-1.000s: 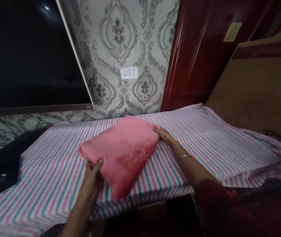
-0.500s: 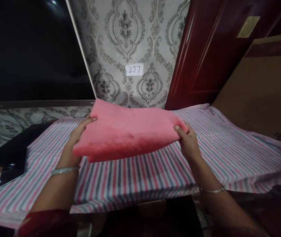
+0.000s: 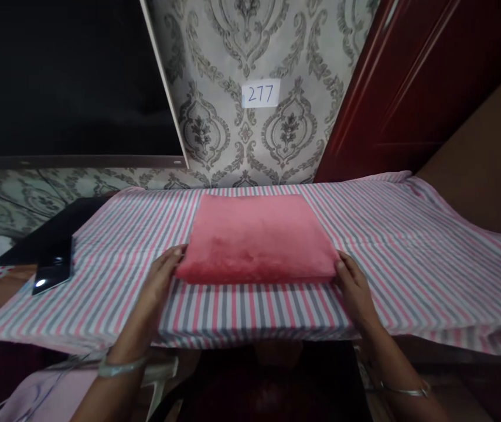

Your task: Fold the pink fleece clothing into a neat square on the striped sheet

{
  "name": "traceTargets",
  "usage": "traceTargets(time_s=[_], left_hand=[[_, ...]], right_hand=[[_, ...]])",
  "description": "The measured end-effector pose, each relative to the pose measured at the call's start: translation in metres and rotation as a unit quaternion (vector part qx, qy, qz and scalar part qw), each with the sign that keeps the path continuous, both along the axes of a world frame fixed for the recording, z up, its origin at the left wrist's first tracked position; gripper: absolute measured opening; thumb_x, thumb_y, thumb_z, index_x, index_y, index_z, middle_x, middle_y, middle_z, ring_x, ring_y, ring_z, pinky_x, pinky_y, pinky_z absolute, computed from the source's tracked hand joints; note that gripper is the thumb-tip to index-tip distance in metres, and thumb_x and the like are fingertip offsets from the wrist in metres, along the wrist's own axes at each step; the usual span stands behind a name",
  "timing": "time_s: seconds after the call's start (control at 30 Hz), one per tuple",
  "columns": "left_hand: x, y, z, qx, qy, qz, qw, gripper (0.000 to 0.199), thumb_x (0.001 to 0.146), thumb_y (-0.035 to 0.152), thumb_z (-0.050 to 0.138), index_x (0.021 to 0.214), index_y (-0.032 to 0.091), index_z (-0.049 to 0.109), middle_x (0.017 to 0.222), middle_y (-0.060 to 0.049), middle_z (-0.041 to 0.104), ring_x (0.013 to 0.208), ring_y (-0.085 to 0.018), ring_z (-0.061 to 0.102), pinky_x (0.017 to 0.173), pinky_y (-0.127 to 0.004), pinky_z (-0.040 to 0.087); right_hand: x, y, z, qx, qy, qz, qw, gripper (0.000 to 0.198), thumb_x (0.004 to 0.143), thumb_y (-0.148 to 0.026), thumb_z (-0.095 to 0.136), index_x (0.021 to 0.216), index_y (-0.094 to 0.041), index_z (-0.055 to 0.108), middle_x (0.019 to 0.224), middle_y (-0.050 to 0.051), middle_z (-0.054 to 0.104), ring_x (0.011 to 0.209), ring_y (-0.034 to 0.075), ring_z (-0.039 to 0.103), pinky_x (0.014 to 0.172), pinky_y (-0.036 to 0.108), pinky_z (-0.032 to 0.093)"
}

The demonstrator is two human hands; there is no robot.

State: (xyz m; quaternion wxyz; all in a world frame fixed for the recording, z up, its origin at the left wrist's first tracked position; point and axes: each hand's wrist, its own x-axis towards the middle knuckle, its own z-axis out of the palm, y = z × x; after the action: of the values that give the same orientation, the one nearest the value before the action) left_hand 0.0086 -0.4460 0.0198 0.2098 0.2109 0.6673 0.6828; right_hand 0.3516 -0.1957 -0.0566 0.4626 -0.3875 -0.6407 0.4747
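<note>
A folded pink plush cloth [image 3: 254, 234] lies flat on the striped tablecloth [image 3: 250, 310], its fold facing me and darker red along the near side. My left hand [image 3: 164, 272] is at its left edge, fingers bent against the side and the tips partly hidden by the fabric. At the near right corner, my right hand [image 3: 355, 284] pinches the edge, thumb towards me and fingers beyond it. Each wrist wears a bangle.
Behind the table is a patterned wall with a paper label [image 3: 261, 93] reading 277. A large dark screen [image 3: 70, 82] stands at the left, above a glossy black object [image 3: 54, 266] on the table. To the right are a dark red door panel [image 3: 391, 105] and a brown cardboard box [image 3: 487, 158].
The pink cloth was held up tilted between both hands. It has come down and now rests flat on the tablecloth, with both hands still at its sides. The view has shifted too.
</note>
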Motion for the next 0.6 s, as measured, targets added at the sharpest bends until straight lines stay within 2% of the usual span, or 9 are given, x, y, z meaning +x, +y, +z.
traceTargets(time_s=[0.1, 0.2, 0.33, 0.47, 0.6], left_hand=[[0.025, -0.01, -0.011, -0.012, 0.077, 0.003, 0.997, 0.051, 0.074, 0.06, 0.074, 0.101, 0.017, 0.074, 0.101, -0.009, 0.075, 0.099, -0.024, 0.065, 0.09, -0.034, 0.049], [0.038, -0.011, -0.019, -0.028, 0.102, 0.012, 0.994, 0.049, 0.074, 0.058, 0.075, 0.102, 0.017, 0.072, 0.101, -0.008, 0.074, 0.093, -0.023, 0.064, 0.088, -0.034, 0.049], [0.041, -0.009, -0.026, -0.006, 0.11, 0.027, 0.994, 0.042, 0.077, 0.052, 0.074, 0.1, 0.018, 0.07, 0.098, -0.006, 0.072, 0.09, -0.02, 0.062, 0.086, -0.032, 0.048], [0.042, -0.013, -0.031, 0.036, 0.084, 0.025, 0.995, 0.033, 0.076, 0.047, 0.075, 0.093, 0.019, 0.069, 0.09, -0.003, 0.069, 0.083, -0.017, 0.06, 0.081, -0.029, 0.046], [0.046, -0.016, -0.027, 0.016, 0.101, 0.028, 0.994, 0.029, 0.075, 0.046, 0.074, 0.085, 0.019, 0.069, 0.082, -0.002, 0.066, 0.077, -0.016, 0.057, 0.077, -0.028, 0.045]], right_hand=[[-0.001, -0.006, 0.006, 0.026, 0.006, -0.007, 1.0, 0.05, 0.087, -0.058, 0.063, 0.124, -0.024, 0.066, 0.122, 0.008, 0.068, 0.11, 0.026, 0.061, 0.092, 0.037, 0.05], [-0.001, -0.009, 0.013, 0.058, -0.014, 0.002, 0.998, 0.048, 0.087, -0.057, 0.063, 0.118, -0.021, 0.067, 0.107, 0.007, 0.071, 0.097, 0.024, 0.062, 0.084, 0.034, 0.05], [0.0, -0.012, 0.019, 0.072, -0.031, 0.021, 0.997, 0.041, 0.088, -0.056, 0.061, 0.106, -0.02, 0.068, 0.089, 0.005, 0.068, 0.082, 0.021, 0.058, 0.074, 0.03, 0.048], [0.0, -0.014, 0.024, 0.067, -0.024, 0.035, 0.997, 0.036, 0.088, -0.055, 0.061, 0.095, -0.021, 0.068, 0.081, 0.002, 0.063, 0.078, 0.019, 0.055, 0.07, 0.028, 0.045], [-0.002, -0.016, 0.028, 0.052, -0.021, 0.044, 0.997, 0.037, 0.086, -0.058, 0.062, 0.077, -0.022, 0.061, 0.067, -0.001, 0.053, 0.069, 0.018, 0.05, 0.063, 0.028, 0.041]])
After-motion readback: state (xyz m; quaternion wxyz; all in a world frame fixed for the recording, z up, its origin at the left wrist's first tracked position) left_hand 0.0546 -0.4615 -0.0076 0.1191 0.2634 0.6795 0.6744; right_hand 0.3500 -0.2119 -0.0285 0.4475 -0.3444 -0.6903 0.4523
